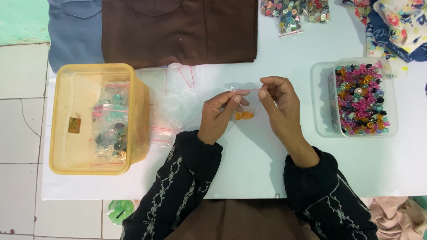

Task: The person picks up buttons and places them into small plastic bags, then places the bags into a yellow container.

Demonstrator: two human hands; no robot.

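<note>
Both hands pinch the top edge of a small clear zip bag (245, 103) above the middle of the white table (249, 169): the left hand (220, 116) grips its left corner, the right hand (278, 104) its right corner, fingers closed on the plastic. Orange buttons (244, 115) sit in the bag's bottom. To the right stands a clear tub of mixed buttons (361, 98); to the left, a yellow tub (95, 118) holding filled bags. Folded brown cloth (178, 29) lies far.
</note>
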